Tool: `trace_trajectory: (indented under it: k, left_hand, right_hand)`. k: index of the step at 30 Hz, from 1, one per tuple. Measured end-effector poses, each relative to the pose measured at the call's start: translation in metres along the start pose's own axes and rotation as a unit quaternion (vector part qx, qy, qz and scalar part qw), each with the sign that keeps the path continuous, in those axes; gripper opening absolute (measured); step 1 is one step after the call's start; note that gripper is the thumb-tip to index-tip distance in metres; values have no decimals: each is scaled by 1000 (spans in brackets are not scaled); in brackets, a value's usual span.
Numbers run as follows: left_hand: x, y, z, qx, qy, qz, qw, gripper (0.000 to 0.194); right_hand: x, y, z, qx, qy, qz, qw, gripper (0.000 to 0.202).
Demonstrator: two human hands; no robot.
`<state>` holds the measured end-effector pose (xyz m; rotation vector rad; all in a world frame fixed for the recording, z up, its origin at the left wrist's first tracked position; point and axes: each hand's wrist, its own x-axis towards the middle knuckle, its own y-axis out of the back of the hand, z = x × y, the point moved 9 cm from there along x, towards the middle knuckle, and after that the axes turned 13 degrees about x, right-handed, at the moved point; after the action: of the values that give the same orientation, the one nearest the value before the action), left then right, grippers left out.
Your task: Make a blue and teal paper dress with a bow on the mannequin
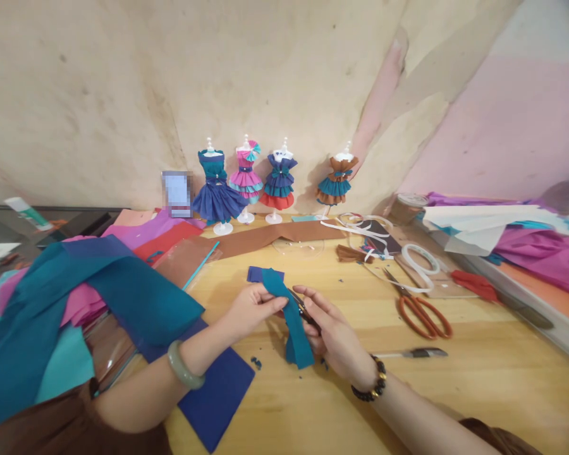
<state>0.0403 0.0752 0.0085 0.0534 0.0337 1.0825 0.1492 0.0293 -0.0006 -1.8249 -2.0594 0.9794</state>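
My left hand (256, 311) pinches a teal strip (298, 335) of crepe-like paper or fabric near its upper part. The strip hangs down between my hands, its lower end over the wooden table. My right hand (329, 325) is closed around small dark scissors (308, 313), whose blades lie close against the strip's right edge; the handles are mostly hidden by my fingers. Just behind the strip lies a small folded dark blue piece (256, 274). A larger dark blue sheet (220, 385) lies beneath my left forearm, beside a wide teal sheet (142, 291).
Several miniature dress forms (218, 196) in ruffled dresses stand along the wall, near a phone (177, 194). To the right are orange-handled scissors (422, 316), a pen (422, 353) and a roll of white tape (420, 259). A brown strip (275, 237) crosses the table's back.
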Motion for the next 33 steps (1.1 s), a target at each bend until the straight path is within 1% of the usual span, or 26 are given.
trace_trajectory:
  k: [5, 11, 15, 17, 20, 22, 28, 33]
  left_hand:
    - [0, 0, 0, 6, -2, 1, 1000, 46]
    - [0, -3, 3, 7, -6, -15, 1000, 46]
    - [-2, 2, 6, -9, 6, 7, 1000, 44]
    - [-3, 4, 6, -32, 19, 23, 999, 46]
    - [-5, 6, 1, -79, 49, 38, 995, 52]
    - [-6, 6, -3, -91, 62, 43, 993, 53]
    - [-2, 5, -5, -52, 58, 30, 996, 51]
    - [-1, 4, -3, -62, 58, 31, 996, 51]
  right_hand:
    - [0, 0, 2, -4, -9, -1, 1000, 64]
    - [0, -1, 0, -3, -8, 1, 1000, 66]
    - [1, 0, 0, -3, -7, 0, 1000, 68]
    - [1, 0, 1, 0, -5, 2, 1000, 68]
    - [1, -1, 1, 8, -6, 3, 1000, 69]
    - [1, -2, 1, 14, -5, 4, 1000, 69]
    - [1, -4, 0, 6, -10, -3, 1000, 65]
    - [2, 0, 5, 4, -20, -9, 1000, 61]
